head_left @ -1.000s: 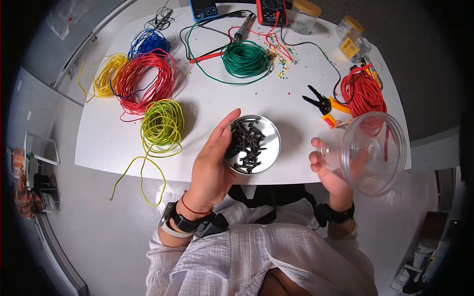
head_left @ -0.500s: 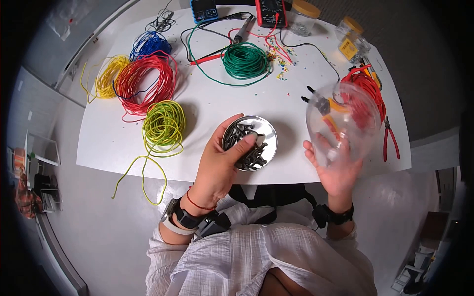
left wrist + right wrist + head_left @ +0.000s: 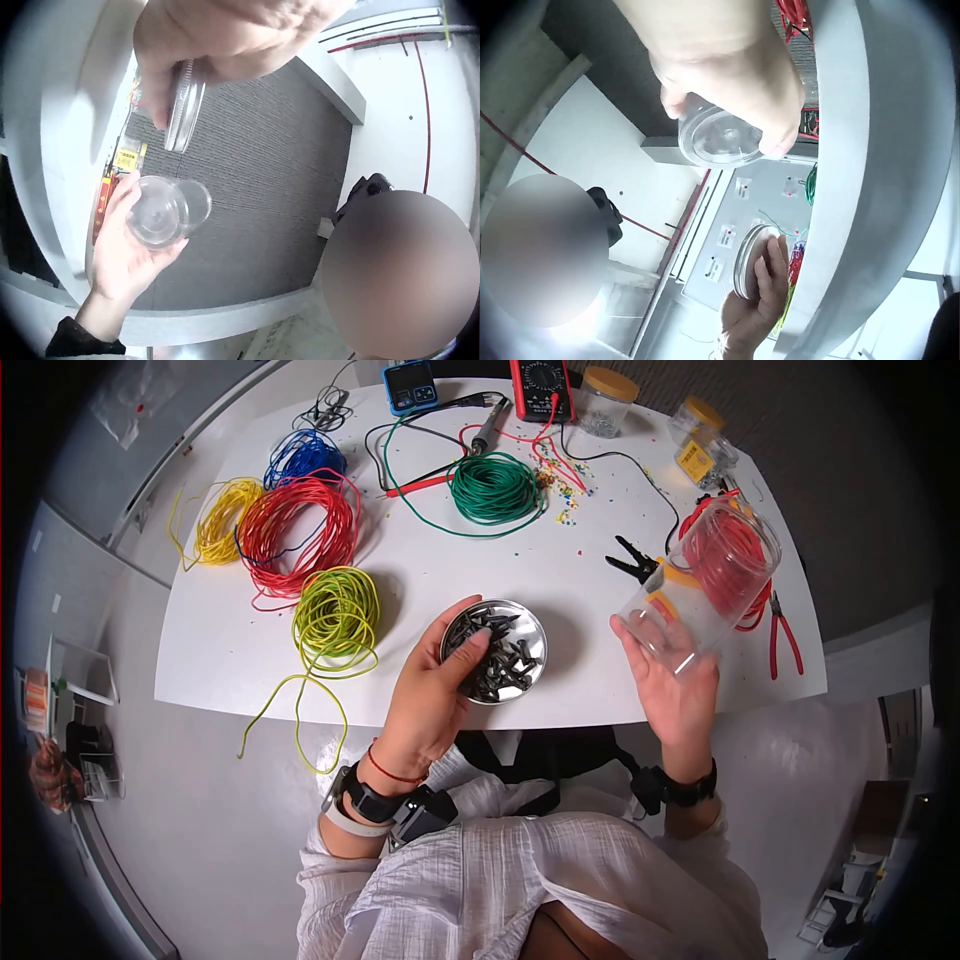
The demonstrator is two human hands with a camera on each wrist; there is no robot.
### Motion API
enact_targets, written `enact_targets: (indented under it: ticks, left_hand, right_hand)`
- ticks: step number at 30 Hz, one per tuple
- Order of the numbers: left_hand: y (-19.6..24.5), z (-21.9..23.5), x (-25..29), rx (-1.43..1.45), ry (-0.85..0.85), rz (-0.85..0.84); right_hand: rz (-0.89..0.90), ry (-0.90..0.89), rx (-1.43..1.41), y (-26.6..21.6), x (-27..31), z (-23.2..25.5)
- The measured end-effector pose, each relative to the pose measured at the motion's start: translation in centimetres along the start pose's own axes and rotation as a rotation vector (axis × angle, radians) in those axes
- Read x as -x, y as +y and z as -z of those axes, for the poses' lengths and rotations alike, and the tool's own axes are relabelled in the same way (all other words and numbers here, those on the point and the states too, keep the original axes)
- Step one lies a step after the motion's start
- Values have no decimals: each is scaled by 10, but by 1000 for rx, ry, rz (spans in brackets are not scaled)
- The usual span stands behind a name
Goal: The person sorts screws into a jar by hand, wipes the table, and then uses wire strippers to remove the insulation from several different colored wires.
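Observation:
My left hand (image 3: 425,685) holds a round silver lid (image 3: 540,648) like a shallow dish. Many black screws (image 3: 510,672) lie inside it, and the thumb rests over them. Seen edge-on in the left wrist view, the lid (image 3: 184,112) has a ridged rim. To the right, my right hand (image 3: 680,700) grips a clear plastic jar (image 3: 722,575) near its base, tilted with the mouth pointing up and away. No contents show through the jar's wall. Behind it are wire strippers (image 3: 632,560) with black jaws and yellow-orange handles, partly seen through the plastic.
Coils of yellow-green (image 3: 335,610), red (image 3: 295,545), yellow (image 3: 222,525) and blue wire (image 3: 305,458) lie at left. Green wire (image 3: 493,488), a soldering iron (image 3: 488,430), a red multimeter (image 3: 543,388) and scattered colourful bits sit farther back. Red-handled pliers (image 3: 787,642) lie at right.
My right hand has swung the jar left and tipped its mouth away, uncovering the red-handled pliers. My left thumb has come over the screws, and the lid has shifted slightly left.

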State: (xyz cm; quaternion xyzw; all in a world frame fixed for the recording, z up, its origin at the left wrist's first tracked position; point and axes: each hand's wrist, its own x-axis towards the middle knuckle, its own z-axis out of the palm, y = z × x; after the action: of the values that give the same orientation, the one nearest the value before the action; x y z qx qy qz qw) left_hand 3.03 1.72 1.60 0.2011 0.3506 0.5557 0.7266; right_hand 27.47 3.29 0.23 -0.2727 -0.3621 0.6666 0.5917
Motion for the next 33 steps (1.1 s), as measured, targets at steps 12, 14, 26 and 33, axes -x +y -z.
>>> enact_targets:
  ticks: [12, 14, 26, 33]
  left_hand:
    - [0, 6, 5, -28, -26, -55]
    - [0, 7, 5, -22, -35, -47]
    - [14, 10, 21, 208, -232, 158]
    - [7, 12, 24, 318, -335, 212]
  right_hand:
    - [223, 52, 973, 11, 3, -7]
    - [158, 148, 1264, 7, 4, -17]
    - [837, 60, 1458, 4, 36, -20]
    - [768, -508, 1584, 15, 20, -84]
